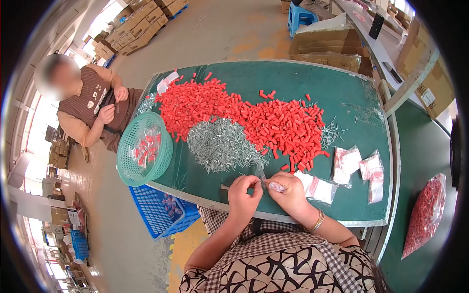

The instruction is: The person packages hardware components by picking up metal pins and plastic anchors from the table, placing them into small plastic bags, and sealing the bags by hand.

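Note:
My left hand (244, 199) is closed in a pinch at the near edge of the green table. Close beside it, my right hand (289, 195) is closed too. Between the fingertips of both hands is a small clear plastic bag (261, 174), its contents too small to make out. A crumpled, whitish clear bundle (277, 187) shows in my right hand's grip. Just beyond my hands lies a heap of silver screws (220, 146). Red plastic caps (283, 127) are piled behind and beside the screws. Packs of flat clear bags (320, 189) lie right of my right hand.
A green basket (168, 161) with filled bags sits at the table's left edge, above a blue crate (149, 207). More bag packs (346, 163) lie at right. A co-worker (93, 97) sits at left. A bag of red pieces (426, 212) lies far right.

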A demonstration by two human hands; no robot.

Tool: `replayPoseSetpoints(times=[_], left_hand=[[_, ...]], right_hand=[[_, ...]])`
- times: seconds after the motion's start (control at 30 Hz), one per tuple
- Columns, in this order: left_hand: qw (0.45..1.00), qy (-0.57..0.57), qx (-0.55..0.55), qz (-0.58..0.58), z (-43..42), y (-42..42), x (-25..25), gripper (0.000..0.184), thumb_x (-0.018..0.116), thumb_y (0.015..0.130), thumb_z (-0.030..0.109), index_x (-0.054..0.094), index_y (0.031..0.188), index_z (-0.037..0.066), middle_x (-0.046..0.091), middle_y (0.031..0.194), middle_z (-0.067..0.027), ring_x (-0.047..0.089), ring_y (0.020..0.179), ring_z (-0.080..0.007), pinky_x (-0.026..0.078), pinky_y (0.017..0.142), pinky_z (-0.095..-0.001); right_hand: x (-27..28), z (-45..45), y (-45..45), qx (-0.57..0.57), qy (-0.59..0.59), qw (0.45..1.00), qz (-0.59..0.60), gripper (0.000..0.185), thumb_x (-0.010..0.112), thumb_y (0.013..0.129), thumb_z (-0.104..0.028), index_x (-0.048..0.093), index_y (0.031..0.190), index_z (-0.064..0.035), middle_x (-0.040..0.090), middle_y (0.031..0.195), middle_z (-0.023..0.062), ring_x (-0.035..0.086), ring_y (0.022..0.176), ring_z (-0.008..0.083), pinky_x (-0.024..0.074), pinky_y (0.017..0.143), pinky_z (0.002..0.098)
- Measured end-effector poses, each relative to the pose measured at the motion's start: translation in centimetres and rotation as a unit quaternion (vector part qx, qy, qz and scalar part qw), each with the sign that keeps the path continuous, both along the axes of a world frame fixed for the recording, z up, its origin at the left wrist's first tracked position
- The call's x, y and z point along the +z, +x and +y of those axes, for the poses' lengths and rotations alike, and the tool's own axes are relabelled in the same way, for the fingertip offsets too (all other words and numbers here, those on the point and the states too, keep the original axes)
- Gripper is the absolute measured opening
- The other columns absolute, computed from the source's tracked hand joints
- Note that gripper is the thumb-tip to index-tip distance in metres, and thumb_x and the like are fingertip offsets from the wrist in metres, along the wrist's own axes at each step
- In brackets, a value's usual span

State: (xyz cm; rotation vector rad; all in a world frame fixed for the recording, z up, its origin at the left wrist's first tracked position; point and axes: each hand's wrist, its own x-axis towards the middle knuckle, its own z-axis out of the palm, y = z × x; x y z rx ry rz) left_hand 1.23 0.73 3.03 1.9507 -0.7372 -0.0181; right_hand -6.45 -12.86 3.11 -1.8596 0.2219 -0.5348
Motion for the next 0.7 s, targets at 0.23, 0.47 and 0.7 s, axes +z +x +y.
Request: replayPoseSetpoints(times=[0.23, 0.47, 0.7], left_hand=[[0.99, -0.059, -0.004, 0.129, -0.5, -0.9, 0.2, 0.007, 0.066, 0.083, 0.0, 0.064, 0.09, -0.002, 0.065, 0.079, -0.0057, 0.06, 0.069, -0.0089, 0.048, 0.064, -0.0241], [0.999, 0.016, 0.007, -0.043, -0.2, 0.0, -0.2, 0.006, 0.066, 0.078, -0.003, 0.063, 0.084, -0.002, 0.064, 0.075, -0.0086, 0.06, 0.065, -0.0106, 0.046, 0.059, -0.0253], [1.0, 0.013, 0.017, -0.013, -0.1, 0.2, 0.0, 0.009, 0.067, 0.072, -0.002, 0.06, 0.077, 0.0, 0.061, 0.07, -0.0088, 0.06, 0.059, -0.0179, 0.048, 0.056, -0.0282]], right_hand=[[-0.5, -0.3, 0.0, -0.027, -0.045, 0.999, 0.009, 0.004, 0.07, 0.073, -0.005, 0.066, 0.075, -0.0044, 0.061, 0.069, 0.01, 0.061, 0.066, 0.0285, 0.0477, 0.058, 0.0377], [-0.6, 0.0, 0.0, -0.034, -0.063, 0.997, -0.021, 0.008, 0.072, 0.071, -0.006, 0.065, 0.074, -0.0037, 0.06, 0.071, 0.0106, 0.06, 0.066, 0.0301, 0.0475, 0.057, 0.0389], [-0.5, -0.6, 0.0, -0.032, -0.157, 0.986, -0.047, 0.037, 0.076, 0.067, -0.009, 0.065, 0.103, -0.0092, 0.064, 0.095, 0.0106, 0.064, 0.075, 0.0296, 0.052, 0.061, 0.0378]])
